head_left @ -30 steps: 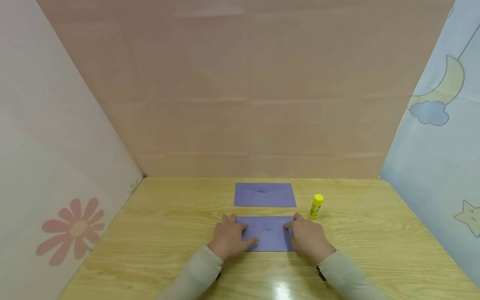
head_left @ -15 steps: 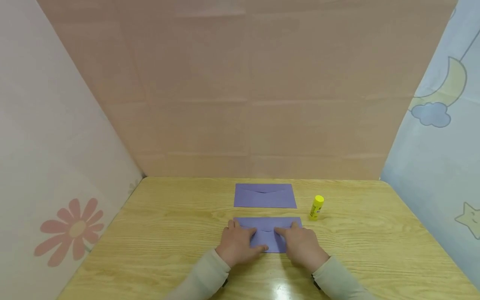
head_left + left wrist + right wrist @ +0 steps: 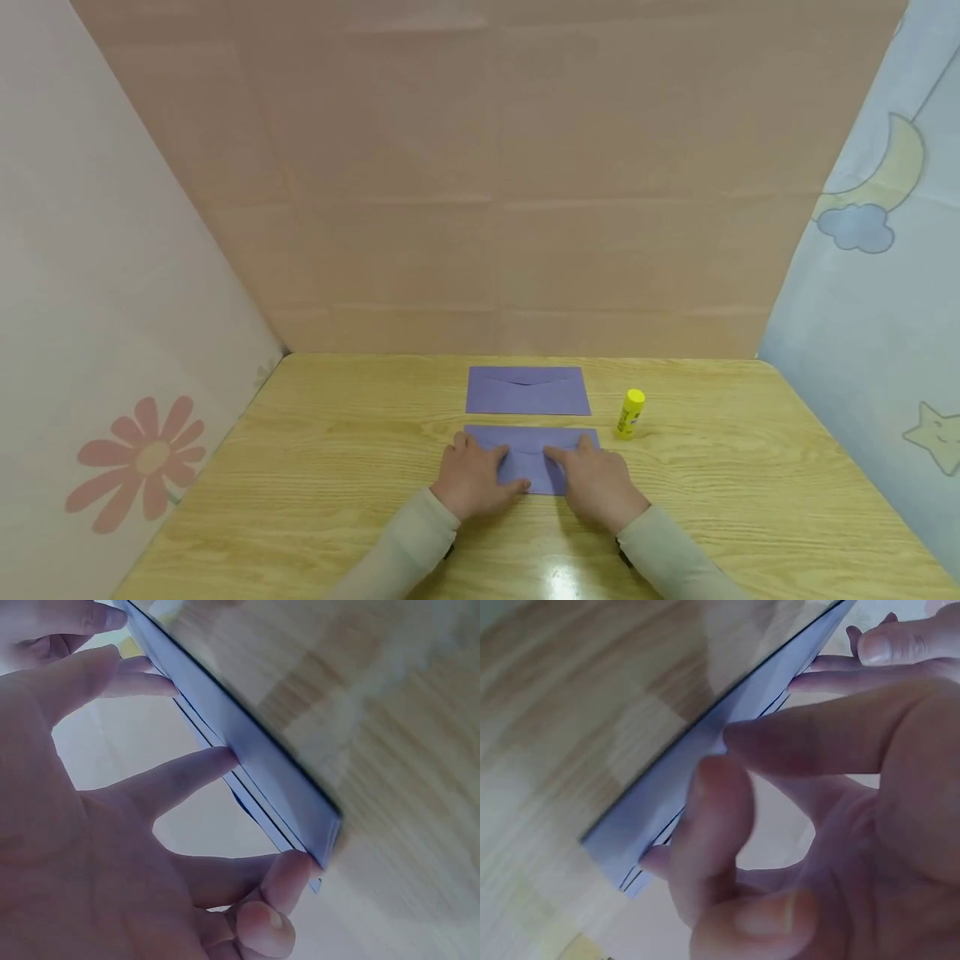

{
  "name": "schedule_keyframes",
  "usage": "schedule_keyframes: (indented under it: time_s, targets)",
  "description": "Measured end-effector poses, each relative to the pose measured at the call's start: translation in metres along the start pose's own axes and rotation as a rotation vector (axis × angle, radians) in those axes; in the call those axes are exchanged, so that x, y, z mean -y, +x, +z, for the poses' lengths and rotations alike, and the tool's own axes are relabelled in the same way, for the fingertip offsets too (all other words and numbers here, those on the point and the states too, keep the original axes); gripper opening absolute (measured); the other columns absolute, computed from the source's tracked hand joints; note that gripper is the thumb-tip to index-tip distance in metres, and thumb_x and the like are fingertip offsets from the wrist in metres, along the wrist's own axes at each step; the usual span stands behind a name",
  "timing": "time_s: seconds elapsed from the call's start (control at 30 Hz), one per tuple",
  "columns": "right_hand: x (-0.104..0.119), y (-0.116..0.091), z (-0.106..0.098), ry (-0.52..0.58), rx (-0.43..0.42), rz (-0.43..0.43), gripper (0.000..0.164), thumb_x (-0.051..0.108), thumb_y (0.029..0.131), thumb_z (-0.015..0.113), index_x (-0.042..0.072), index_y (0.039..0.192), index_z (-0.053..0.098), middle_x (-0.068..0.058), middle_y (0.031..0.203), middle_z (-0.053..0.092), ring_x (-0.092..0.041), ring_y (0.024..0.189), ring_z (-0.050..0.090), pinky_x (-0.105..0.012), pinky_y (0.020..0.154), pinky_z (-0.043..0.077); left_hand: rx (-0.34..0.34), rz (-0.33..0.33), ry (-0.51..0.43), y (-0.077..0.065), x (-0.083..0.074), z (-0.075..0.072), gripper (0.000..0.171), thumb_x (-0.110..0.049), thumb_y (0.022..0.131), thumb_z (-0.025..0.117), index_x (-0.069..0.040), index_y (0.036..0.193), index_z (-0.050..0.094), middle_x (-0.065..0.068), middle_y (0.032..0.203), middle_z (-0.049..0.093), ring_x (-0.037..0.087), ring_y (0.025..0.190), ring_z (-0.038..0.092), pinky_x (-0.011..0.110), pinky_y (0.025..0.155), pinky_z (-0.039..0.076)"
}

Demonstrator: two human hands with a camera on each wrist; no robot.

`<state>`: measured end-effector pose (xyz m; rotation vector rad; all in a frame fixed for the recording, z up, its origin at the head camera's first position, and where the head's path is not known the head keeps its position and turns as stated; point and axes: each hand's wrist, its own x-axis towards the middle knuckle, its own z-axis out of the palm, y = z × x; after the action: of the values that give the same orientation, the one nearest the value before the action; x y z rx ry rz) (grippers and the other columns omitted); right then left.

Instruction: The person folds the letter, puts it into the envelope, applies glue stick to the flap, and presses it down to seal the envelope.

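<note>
A purple envelope (image 3: 534,437) lies flat on the wooden table in front of me, its flap folded down. My left hand (image 3: 471,480) rests on its left part, with the thumb stretched toward the lower edge. On the right part lies my right hand (image 3: 600,485), index finger touching near the flap's tip. In the left wrist view, fingertips press the envelope (image 3: 281,787) along the flap line. The right wrist view shows fingertips on the same envelope (image 3: 656,802), some fingers bent. The hands cover both ends of it.
A second purple envelope (image 3: 528,401), flap folded down, lies just beyond the first. To its right stands a yellow glue stick (image 3: 630,415) with its cap on. A brown paper-like backdrop (image 3: 495,208) rises behind the table (image 3: 337,433).
Both hands have slid inward along the flap toward the envelope's middle, the index fingers now closer together. Over the last half second the envelope has shifted slightly away.
</note>
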<state>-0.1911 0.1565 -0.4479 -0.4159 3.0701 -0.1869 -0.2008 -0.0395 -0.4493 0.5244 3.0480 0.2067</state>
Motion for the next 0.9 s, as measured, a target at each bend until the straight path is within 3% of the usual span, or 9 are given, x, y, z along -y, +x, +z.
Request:
schedule_keyframes:
  time_s: [0.27,0.4,0.57,0.73,0.9]
  targets:
    - [-0.008,0.008,0.004,0.076,0.003,0.021,0.056,0.001,0.078,0.065,0.023,0.130,0.068,-0.019,0.095,0.051,-0.018,0.051,0.043,-0.033,0.041,0.037,0.027,0.019,-0.047,0.007,0.008,-0.002,0.066,-0.068,0.087,0.060,-0.021,0.133,0.066,0.026,0.117,0.059,0.030,0.096,0.047,0.046,0.078,0.045]
    - [-0.014,0.013,0.007,0.147,0.008,0.021,0.055,0.002,0.080,0.063,0.023,0.131,0.068,-0.019,0.097,0.048,-0.017,0.050,0.042,-0.031,0.041,0.037,0.088,0.049,-0.172,0.014,0.019,-0.006,0.066,-0.064,0.089,0.060,-0.017,0.136,0.064,0.026,0.119,0.054,0.032,0.098,0.046,0.046,0.076,0.047]
    - [-0.024,0.020,0.003,0.212,-0.011,0.030,0.052,0.005,0.078,0.072,0.017,0.128,0.068,-0.021,0.103,0.053,-0.017,0.051,0.044,-0.030,0.042,0.038,0.131,0.065,-0.283,0.022,0.030,-0.012,0.068,-0.061,0.093,0.057,-0.014,0.142,0.057,0.027,0.127,0.053,0.035,0.105,0.045,0.048,0.079,0.048]
    - [-0.032,0.020,-0.007,0.241,-0.061,0.058,0.051,0.010,0.077,0.076,0.014,0.127,0.067,-0.017,0.111,0.058,-0.017,0.062,0.051,-0.031,0.044,0.040,0.089,0.051,-0.337,0.025,0.039,-0.011,0.062,-0.053,0.098,0.055,-0.012,0.144,0.054,0.029,0.134,0.050,0.043,0.120,0.045,0.057,0.094,0.046]
    - [-0.041,0.015,-0.028,0.303,-0.223,0.015,0.050,0.013,0.085,0.072,0.009,0.134,0.060,-0.017,0.122,0.057,-0.014,0.058,0.048,-0.029,0.043,0.038,-0.032,0.048,-0.352,0.023,0.051,-0.012,0.058,-0.046,0.098,0.058,-0.007,0.141,0.056,0.026,0.130,0.052,0.040,0.115,0.046,0.053,0.090,0.047]
